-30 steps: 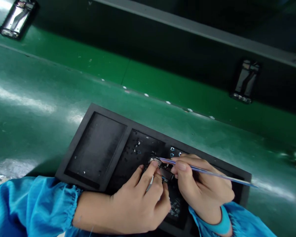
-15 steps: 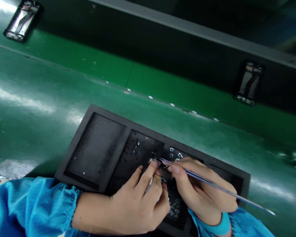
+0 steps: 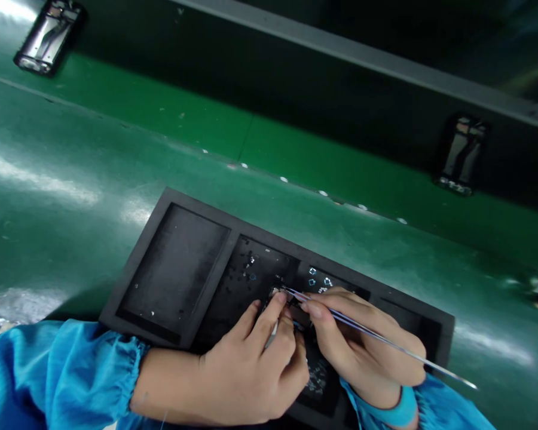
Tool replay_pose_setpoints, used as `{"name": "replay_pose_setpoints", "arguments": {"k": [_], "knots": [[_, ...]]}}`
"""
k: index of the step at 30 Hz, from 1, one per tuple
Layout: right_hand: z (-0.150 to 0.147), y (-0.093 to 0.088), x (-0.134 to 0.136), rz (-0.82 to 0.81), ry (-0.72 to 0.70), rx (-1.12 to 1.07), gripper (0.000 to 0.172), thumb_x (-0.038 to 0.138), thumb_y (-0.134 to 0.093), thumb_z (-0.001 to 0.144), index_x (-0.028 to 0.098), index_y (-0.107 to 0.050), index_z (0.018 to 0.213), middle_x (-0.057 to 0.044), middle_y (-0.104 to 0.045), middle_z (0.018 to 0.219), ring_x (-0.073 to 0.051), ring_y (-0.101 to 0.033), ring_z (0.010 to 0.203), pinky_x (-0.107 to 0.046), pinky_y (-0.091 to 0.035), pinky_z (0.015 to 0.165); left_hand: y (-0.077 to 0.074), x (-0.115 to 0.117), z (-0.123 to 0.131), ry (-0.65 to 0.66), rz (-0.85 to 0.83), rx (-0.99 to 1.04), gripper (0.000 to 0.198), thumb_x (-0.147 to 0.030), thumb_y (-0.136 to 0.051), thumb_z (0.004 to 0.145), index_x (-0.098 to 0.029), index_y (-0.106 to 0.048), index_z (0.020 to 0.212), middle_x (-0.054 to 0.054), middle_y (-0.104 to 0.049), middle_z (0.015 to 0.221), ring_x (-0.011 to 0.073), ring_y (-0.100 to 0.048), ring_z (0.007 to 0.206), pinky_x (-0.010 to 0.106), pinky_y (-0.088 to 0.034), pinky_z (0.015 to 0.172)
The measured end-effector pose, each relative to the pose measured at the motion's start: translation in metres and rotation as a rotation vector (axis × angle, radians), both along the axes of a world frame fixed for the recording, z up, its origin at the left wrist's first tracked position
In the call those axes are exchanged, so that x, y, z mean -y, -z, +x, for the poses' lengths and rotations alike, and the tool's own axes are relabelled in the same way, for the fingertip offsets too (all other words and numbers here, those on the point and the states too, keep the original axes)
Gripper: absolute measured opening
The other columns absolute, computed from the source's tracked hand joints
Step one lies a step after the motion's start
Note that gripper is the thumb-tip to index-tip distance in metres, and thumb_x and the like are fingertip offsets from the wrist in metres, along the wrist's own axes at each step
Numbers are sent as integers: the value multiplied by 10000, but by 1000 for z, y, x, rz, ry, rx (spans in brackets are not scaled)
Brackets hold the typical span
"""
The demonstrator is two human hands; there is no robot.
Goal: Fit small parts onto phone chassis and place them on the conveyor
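Note:
A black foam tray [image 3: 159, 212] with several recessed compartments lies on the green bench. My left hand [image 3: 251, 370] rests on the tray, its index finger pressing a small dark part [image 3: 291, 310] in the middle compartment. My right hand [image 3: 363, 349] pinches thin metal tweezers [image 3: 367, 331], whose tips touch the part right beside my left fingertip. Tiny square components [image 3: 319, 282] lie in the compartment just behind my right hand. Both arms wear blue sleeves.
A green conveyor belt [image 3: 161, 113] runs behind the tray with two phone frames on it, one at far left [image 3: 49, 36] and one at right [image 3: 464, 155]. A dark rail [image 3: 341, 42] lies beyond. The tray's left compartment [image 3: 174, 269] holds almost nothing.
The tweezers' rear end has swung lower toward the right. The two phone frames on the belt have drifted rightward. My left hand has stayed put.

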State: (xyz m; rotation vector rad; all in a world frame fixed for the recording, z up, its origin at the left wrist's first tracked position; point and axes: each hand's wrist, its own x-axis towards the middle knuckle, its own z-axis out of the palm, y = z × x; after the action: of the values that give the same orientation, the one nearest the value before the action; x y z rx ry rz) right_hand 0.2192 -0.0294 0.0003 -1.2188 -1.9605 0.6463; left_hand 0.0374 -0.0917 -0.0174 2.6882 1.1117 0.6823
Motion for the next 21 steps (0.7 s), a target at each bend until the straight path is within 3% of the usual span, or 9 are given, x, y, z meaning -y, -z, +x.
{"name": "replay_pose_setpoints", "arguments": {"k": [11, 16, 19, 21], "knots": [[1, 2, 5, -5, 71, 60, 216, 80, -698, 865, 233, -671, 1015, -14, -757, 793, -191, -719, 647, -309, -590, 555, -4, -4, -1, 6, 15, 8, 290, -204, -564, 902, -56, -687, 1119, 252, -670, 1195, 472, -584, 1253, 513, -601, 932], [0, 0, 3, 13, 29, 42, 223, 85, -697, 867, 238, -686, 1029, -11, -771, 805, -197, -727, 650, -312, -597, 559, -4, -5, 0, 8, 5, -6, 290, -202, -563, 910, -56, -691, 1126, 251, -673, 1201, 466, -590, 1247, 510, -605, 925], [0, 0, 4, 12, 37, 88, 130, 133, -691, 894, 236, -697, 975, -10, -772, 793, -184, -724, 630, -294, -593, 546, -4, -5, 1, -15, 12, 6, 282, -201, -586, 904, -54, -692, 1120, 254, -671, 1205, 468, -579, 1259, 501, -607, 924], [0, 2, 6, 8, 127, 127, 54, 176, -708, 900, 225, -708, 923, -8, -763, 758, -166, -708, 584, -279, -587, 542, -4, -5, 0, -20, 12, 10, 276, -202, -593, 905, -56, -690, 1118, 254, -672, 1202, 468, -577, 1262, 502, -606, 925]]}}
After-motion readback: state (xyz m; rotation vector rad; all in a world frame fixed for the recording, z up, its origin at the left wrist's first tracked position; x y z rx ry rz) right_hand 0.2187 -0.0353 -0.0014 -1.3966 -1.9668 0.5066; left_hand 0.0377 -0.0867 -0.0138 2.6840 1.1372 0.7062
